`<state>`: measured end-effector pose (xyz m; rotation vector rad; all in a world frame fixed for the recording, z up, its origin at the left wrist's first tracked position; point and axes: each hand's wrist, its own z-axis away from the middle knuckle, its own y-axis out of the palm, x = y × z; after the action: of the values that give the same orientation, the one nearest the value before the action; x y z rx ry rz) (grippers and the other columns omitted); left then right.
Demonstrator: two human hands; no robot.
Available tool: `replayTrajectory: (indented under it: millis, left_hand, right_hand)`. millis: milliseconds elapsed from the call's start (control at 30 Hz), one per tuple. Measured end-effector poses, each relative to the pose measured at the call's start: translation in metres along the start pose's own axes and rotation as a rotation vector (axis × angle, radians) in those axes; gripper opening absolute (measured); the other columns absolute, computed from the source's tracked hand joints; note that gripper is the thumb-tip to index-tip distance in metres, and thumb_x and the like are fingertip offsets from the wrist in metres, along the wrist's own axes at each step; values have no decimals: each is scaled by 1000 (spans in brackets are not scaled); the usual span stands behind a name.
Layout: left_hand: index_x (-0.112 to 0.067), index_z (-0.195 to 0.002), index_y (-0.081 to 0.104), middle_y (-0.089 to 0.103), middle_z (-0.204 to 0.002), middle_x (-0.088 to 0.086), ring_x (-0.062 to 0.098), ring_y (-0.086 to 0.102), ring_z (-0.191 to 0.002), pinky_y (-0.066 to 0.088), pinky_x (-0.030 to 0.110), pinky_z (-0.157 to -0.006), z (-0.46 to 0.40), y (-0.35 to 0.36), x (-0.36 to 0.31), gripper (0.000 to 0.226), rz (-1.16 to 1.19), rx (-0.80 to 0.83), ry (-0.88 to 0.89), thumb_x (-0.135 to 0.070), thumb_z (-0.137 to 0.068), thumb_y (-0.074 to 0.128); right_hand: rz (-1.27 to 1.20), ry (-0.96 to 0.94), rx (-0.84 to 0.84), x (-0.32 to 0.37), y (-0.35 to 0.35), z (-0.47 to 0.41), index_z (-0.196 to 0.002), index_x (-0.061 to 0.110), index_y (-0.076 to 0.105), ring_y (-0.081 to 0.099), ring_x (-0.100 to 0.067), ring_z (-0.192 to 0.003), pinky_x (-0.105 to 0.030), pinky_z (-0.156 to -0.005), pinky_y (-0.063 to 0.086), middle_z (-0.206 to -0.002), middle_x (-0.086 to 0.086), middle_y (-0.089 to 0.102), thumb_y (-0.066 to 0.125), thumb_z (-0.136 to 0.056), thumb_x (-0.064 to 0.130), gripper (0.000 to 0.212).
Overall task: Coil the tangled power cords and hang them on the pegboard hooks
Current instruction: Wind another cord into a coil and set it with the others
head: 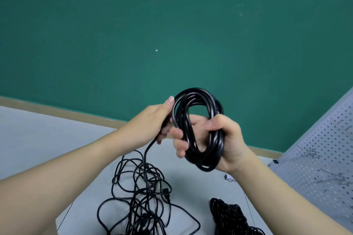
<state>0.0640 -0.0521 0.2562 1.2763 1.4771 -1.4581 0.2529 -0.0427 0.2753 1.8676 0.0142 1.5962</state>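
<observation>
**One coil nearly wound, tail still in the tangle**

Several loops of coil (198,129) clamped in right hand (219,139), held up above the worktop (28,139). Left hand (154,120) curled round the tail (146,160) trailing down into the tangle (141,196).

Best fed slack-first, each loop matched in size, no yanking against knots.

Pegboard (315,158) cut off at right; hooks hard to make out. Second bundle (229,215) partly out of frame.

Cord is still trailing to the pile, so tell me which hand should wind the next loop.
Left. The left hand already grips the loose cord running down to the tangle; the right hand is occupied holding the coil.
</observation>
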Motion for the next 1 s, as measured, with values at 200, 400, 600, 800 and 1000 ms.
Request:
replayTrajectory:
  millis: [200,400,600,800,1000]
  left_hand:
    - [-12,-79,58,36,-54,-12,10,34,-54,35,28,-58,-1,10,29,51,-68,176,-149,-42,-111,34]
    - [-13,-75,56,33,-50,-10,10,26,-47,25,27,-50,6,8,13,45,-87,127,-118,-35,-110,39]
    - [-15,-70,56,36,-41,-12,5,28,-39,25,21,-44,19,31,1,47,-200,222,-84,-32,-110,39]
    - [-15,-70,51,32,-43,-8,7,25,-38,23,19,-41,20,32,1,47,-35,252,-208,-33,-111,37]
    - [-15,-72,49,25,-53,-3,13,16,-47,19,20,-43,21,22,-7,46,109,289,-232,-41,-109,41]
  right_hand:
    - [-15,-216,-279,12,-14,13,-101,3,55,49,-24,-75,-36,-74,50,-91,-13,51,72,-63,25,47]
    - [33,-260,-521,8,-29,17,-106,5,49,59,-29,-83,-41,-83,55,-95,-16,57,63,-63,21,48]
    - [94,-216,-577,-4,-29,12,-103,-2,59,71,-41,-101,-51,-99,53,-95,-19,67,59,-67,15,39]
    - [19,-212,-559,-5,-20,3,-100,-6,65,71,-37,-85,-49,-91,57,-97,-21,68,56,-69,18,40]
    - [-210,-269,-481,1,-17,-1,-103,1,52,55,-27,-71,-41,-78,54,-95,-17,57,63,-66,23,44]
